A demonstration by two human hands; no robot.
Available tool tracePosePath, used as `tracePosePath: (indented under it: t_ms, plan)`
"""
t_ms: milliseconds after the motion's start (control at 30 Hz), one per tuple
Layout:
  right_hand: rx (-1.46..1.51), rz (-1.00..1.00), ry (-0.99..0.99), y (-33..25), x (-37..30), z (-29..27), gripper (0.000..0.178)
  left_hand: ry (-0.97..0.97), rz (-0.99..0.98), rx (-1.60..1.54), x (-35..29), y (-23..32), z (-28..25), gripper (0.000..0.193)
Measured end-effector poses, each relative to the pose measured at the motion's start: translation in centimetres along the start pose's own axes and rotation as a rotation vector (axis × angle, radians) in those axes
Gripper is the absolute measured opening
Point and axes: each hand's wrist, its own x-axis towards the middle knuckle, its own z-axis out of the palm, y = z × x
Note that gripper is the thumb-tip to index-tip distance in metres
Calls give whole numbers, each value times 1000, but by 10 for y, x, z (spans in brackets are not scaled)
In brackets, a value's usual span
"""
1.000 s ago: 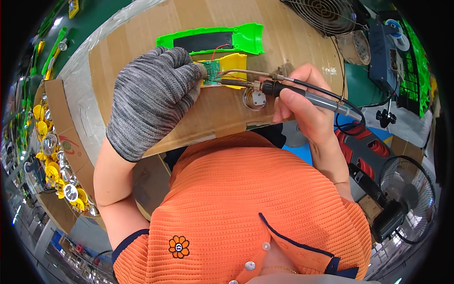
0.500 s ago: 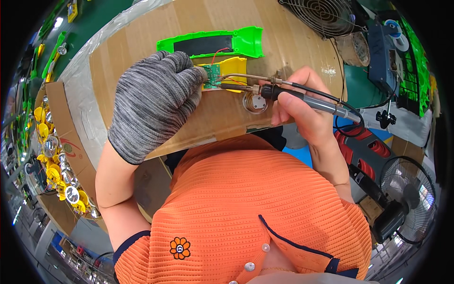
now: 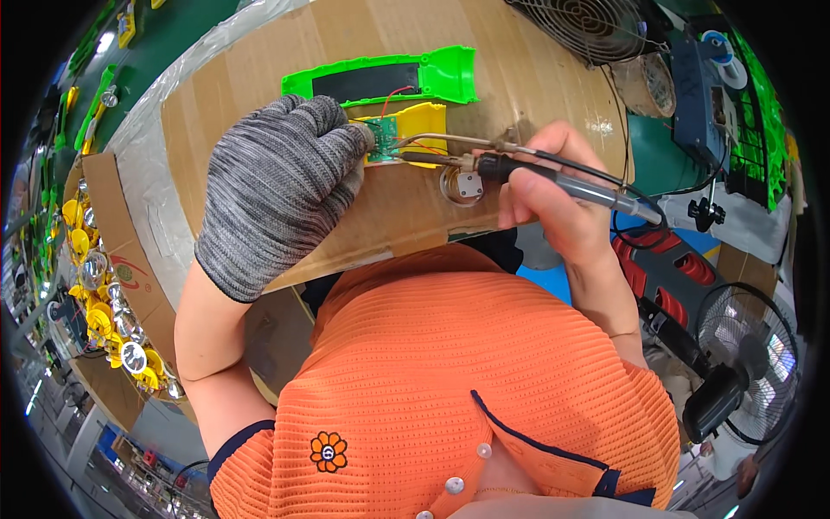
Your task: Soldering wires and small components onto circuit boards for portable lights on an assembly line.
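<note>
My left hand (image 3: pixel 281 190), in a grey knitted glove, is closed at the left end of a small green circuit board (image 3: pixel 384 137). The board lies over a yellow plastic shell (image 3: pixel 430 123); the gloved fingers hide their left ends. My right hand (image 3: pixel 566 212) is bare and grips a soldering iron (image 3: pixel 500 168) with a thin metal tube fixed alongside. The iron's tip and the tube's end both reach the board's right side. Beyond it lies a green plastic shell (image 3: pixel 451 78) with a black panel; a red wire runs from there toward the board.
A round metal-rimmed part (image 3: pixel 461 186) sits below the iron on the cardboard-covered table (image 3: pixel 527 78). At the back right stand a black-grilled fan (image 3: pixel 588 26) and a blue box (image 3: pixel 694 104). A cardboard box (image 3: pixel 130 233) with yellow and silver parts is at the left.
The board, both shells and the round part have shifted slightly left in the picture. My hands keep nearly the same pose, with the iron still at the board.
</note>
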Motion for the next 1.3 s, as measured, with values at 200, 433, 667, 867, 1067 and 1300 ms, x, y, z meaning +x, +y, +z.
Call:
tracePosePath:
  t_ms: [200, 433, 667, 867, 1067, 1300]
  plan:
    - [126, -196, 47, 0, 6, -18, 12, -42, -6, 32, 0, 2, -4, 18]
    - [222, -356, 170, 15, 19, -38, 5, 102, -239, -205, 19, -25, -14, 35]
    - [391, -440, 323, 24, 13, -37, 10, -202, 104, -19, 35, -44, -16, 34]
    - [445, -475, 343, 15, 12, -29, 8, -152, -79, 33, -24, -4, 4, 72]
    - [431, -489, 402, 13, 2, -34, 10, 279, -37, 178, 56, -122, -34, 58]
    - [273, -397, 305, 27, 11, -37, 19, -275, -575, 339, 94, -214, -48, 56]
